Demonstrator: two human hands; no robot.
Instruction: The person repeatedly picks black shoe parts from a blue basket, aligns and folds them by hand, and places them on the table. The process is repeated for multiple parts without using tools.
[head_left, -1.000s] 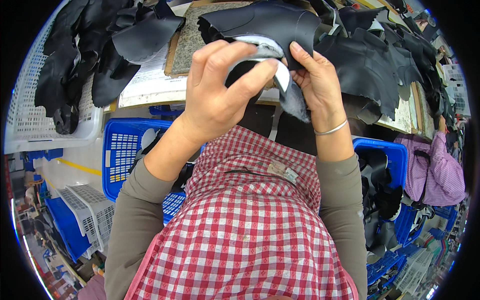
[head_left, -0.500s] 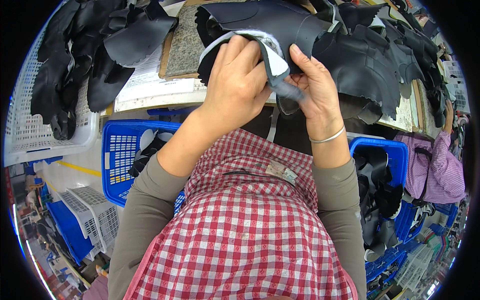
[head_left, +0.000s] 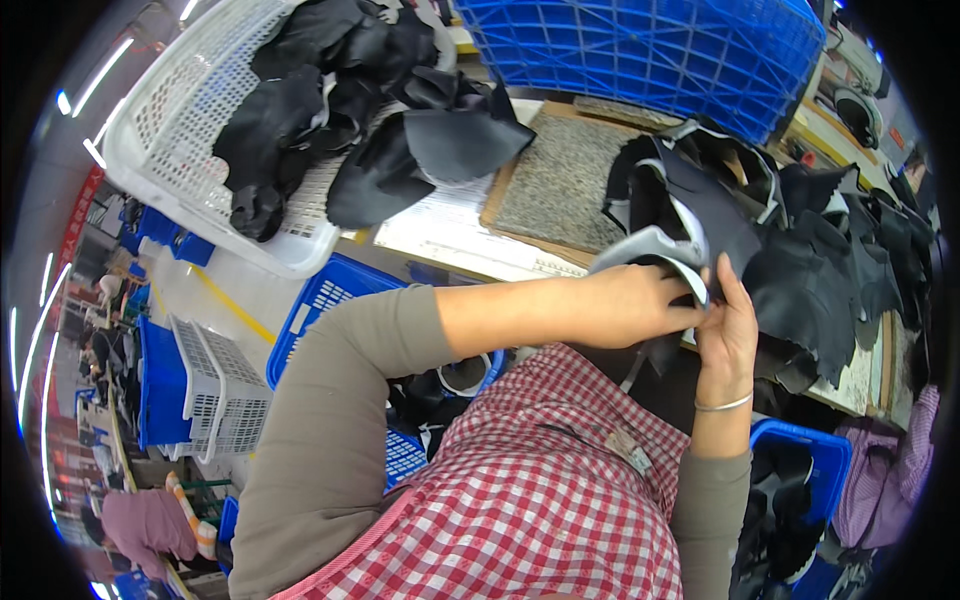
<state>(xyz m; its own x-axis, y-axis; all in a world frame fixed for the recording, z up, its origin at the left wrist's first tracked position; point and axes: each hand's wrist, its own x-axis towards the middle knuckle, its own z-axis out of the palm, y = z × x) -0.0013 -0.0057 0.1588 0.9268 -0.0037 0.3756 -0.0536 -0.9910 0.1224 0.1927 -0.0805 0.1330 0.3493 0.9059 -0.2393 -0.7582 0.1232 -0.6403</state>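
Both my hands are together at the table's edge, on a black leather shoe upper [head_left: 708, 205] with a pale grey-white lining. My left hand [head_left: 628, 306] reaches across from the left, its fingers closed on the lower edge of the upper where the lining folds out. Its fingertips are partly hidden behind the material. My right hand [head_left: 728, 325], with a bangle at the wrist, pinches the same edge from the right, thumb raised along it. Close by on the right lies a heap of black leather uppers [head_left: 815, 290].
A stone slab [head_left: 560, 185] lies on the table beside a printed sheet [head_left: 440, 245]. At the left stands a white basket [head_left: 165, 140] of black leather pieces; a blue crate [head_left: 640, 60] stands behind. Blue baskets [head_left: 320, 290] sit below the table. Another person [head_left: 880, 480] is at the right.
The view has swung left, bringing the blue crate at the back into sight. My left forearm now lies more level across, and my hands have come closer together on the upper's edge.
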